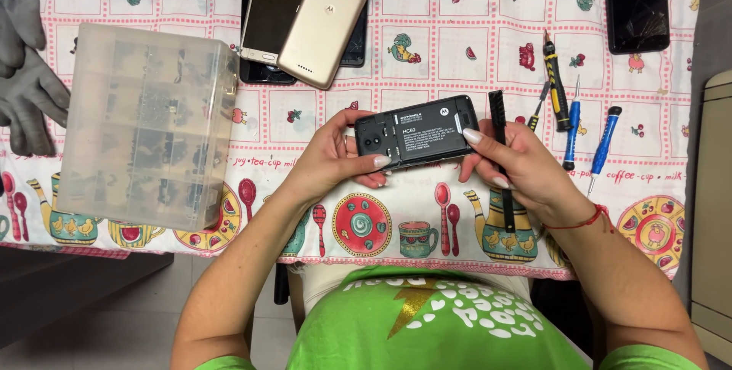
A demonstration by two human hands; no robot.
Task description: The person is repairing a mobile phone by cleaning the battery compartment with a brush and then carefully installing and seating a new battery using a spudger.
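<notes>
A dark phone [415, 135] with its back cover off lies face down between both hands, its black battery showing. My left hand [332, 158] grips the phone's left end, thumb across its lower edge. My right hand [522, 168] touches the phone's right end with a fingertip and holds a thin black tool [502, 158] that runs upright through the fingers.
A gold back cover [322, 25] and a gold-framed phone [273, 8] lie stacked at the top. A translucent parts box [145, 126] sits left, grey gloves [23, 65] beyond it. Several screwdrivers [568, 118] lie right, and a cracked black phone [637, 3] is at top right.
</notes>
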